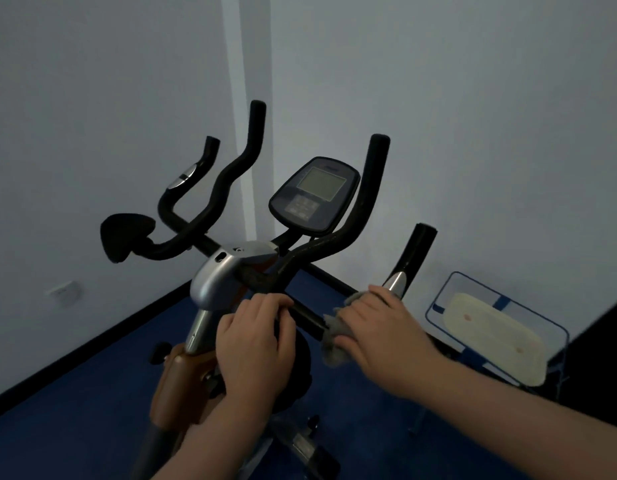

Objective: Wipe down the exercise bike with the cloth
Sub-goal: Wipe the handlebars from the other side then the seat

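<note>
So the exercise bike (227, 271) sits in the corner of a room with pale walls (473, 98) and a blue floor (75, 410), seen from above and a bit dim. Left hand (255, 341) is wrapped around the black handlebar (308, 315) just near the silver clamp cover (217, 275), fingers curled over the top of the bar, so it's got a firm hold on it. Right hand (379, 327) is further right on the same bar, holding the grey cloth (334, 337) against it, with the cloth bunched under the palm and sticking out on the left side of the hand and a bit past the fingertips. The cloth sits between the two hands, touching the bar. Beyond the hands the little screen (314, 195) tilts up toward the camera, with black curved grips rising on both sides of it. Off to the right, near the wall, there's a blue wire-frame rack (442, 299) with a cream pad (490, 337) lying on it. A wall socket (64, 292) shows low on the left wall
</note>
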A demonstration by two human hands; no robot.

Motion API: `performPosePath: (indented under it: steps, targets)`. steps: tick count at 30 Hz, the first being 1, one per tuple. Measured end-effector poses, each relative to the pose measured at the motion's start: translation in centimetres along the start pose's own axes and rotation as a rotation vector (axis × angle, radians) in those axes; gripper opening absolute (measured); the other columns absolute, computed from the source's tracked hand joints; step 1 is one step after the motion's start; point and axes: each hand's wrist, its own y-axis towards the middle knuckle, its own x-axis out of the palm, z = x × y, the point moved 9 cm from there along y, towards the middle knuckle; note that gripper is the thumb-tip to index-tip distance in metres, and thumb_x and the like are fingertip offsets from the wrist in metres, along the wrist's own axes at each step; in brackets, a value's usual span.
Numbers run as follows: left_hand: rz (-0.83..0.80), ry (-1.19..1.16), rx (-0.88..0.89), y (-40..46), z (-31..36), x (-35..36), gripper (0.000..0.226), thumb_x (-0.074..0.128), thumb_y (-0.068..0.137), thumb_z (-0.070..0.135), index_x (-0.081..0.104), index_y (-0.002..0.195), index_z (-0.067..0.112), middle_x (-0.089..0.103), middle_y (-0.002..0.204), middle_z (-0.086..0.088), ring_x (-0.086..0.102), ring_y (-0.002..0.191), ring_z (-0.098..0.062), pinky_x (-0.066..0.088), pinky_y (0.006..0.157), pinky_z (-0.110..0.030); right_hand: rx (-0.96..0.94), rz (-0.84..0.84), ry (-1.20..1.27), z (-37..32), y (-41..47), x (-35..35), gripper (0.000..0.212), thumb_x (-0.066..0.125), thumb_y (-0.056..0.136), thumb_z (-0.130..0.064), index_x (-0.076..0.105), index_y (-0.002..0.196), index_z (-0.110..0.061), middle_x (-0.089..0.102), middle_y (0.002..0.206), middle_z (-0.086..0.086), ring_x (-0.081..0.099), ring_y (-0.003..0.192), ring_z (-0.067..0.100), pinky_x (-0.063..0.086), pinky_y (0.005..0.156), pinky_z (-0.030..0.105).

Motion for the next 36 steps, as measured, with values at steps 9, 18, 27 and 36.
performPosePath:
  steps: [9, 18, 27, 36]
  targets:
    - [0.053, 0.03, -0.097, -0.1, -0.6, -0.2, 0.015, 0.046, 0.087, 0.027, 0.058, 0.094, 0.023, 0.057, 0.079, 0.011, 0.052, 0.07, -0.009, 0.044, 0.062, -0.035, 0.133, -0.472, 0.519, -2.7, 7.8, 5.2, 0.036, 0.031, 0.104, -0.039, 0.042, 0.12, -0.008, 0.059, 0.107, 0.015, 0.05, 0.081, 0.022, 0.036, 0.068, 0.034]
    - [0.05, 0.055, -0.168, -0.1, -1.2, -0.1, 0.017, 0.045, 0.087, 0.031, 0.059, 0.095, 0.025, 0.059, 0.081, 0.013, 0.05, 0.072, -0.004, 0.041, 0.065, -0.028, 0.002, -0.458, 0.429, -3.1, 7.4, 4.6, 0.032, 0.031, 0.104, -0.039, 0.041, 0.117, -0.011, 0.056, 0.107, 0.011, 0.056, 0.086, 0.028, 0.046, 0.077, 0.042]
    - [0.055, 0.043, -0.172, -0.1, -1.2, -0.4, 0.019, 0.043, 0.088, 0.03, 0.061, 0.094, 0.024, 0.059, 0.08, 0.012, 0.053, 0.07, -0.006, 0.045, 0.064, -0.03, -0.151, -0.425, 0.15, -2.0, 4.3, 4.2, 0.037, 0.032, 0.102, -0.044, 0.037, 0.124, -0.014, 0.058, 0.108, 0.009, 0.054, 0.081, 0.027, 0.04, 0.066, 0.037]
    - [0.037, 0.063, -0.11, -0.2, -0.5, -0.4, 0.019, 0.042, 0.088, 0.028, 0.06, 0.092, 0.024, 0.059, 0.079, 0.012, 0.053, 0.07, -0.007, 0.025, 0.07, -0.022, 0.003, -0.132, 0.085, -3.2, 3.2, 3.4, 0.045, 0.038, 0.102, -0.038, 0.035, 0.139, -0.013, 0.056, 0.117, 0.009, 0.058, 0.095, 0.027, 0.038, 0.07, 0.035]
